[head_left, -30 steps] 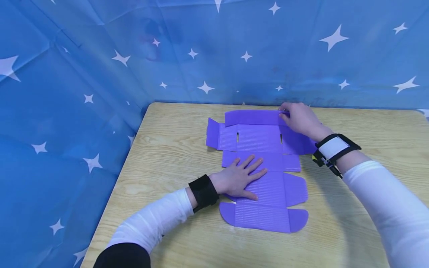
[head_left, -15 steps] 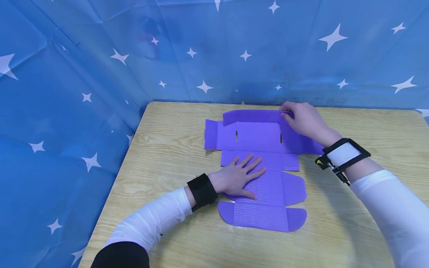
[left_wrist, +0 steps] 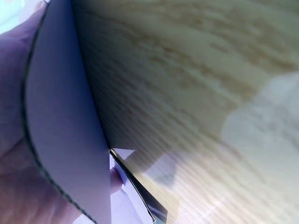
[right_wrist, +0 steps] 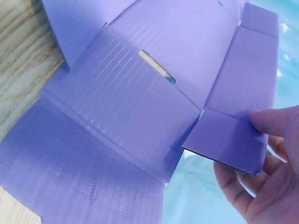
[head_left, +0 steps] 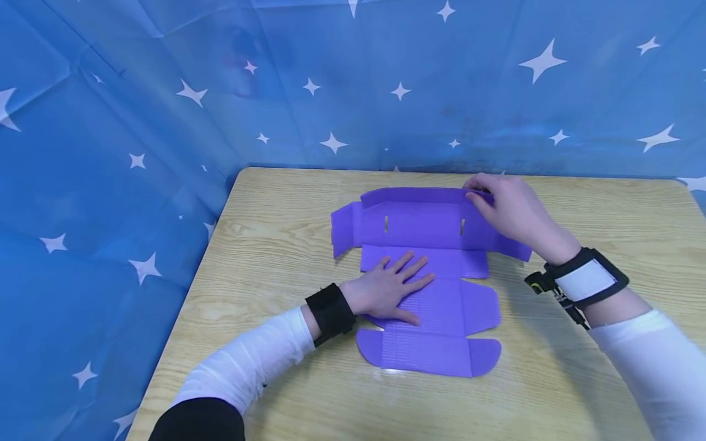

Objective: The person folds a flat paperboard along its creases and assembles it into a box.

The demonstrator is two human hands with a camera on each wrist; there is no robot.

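Carton blank [head_left: 448,291] on table [head_left: 265,245], curtain [head_left: 364,110] behind, left grip [head_left: 383,291] atop, right grip [head_left: 513,211] at far flap [head_left: 413,195]

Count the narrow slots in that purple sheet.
2 in view: a left slot and a right slot, both in the far panel; the left hand may hide more.

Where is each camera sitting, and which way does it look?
Head: on the person's head, looking forward and down at the purple sheet, table and starry cloth; left hand, right hand and both arms show.
Left wrist: on that wrist, looking low past a purple flap across the wood; part of the left hand shows.
Right wrist: on that wrist, facing a slot and the far strip; thumb and fingers show.
Shared: head and right wrist both show the right hand pinching that strip.
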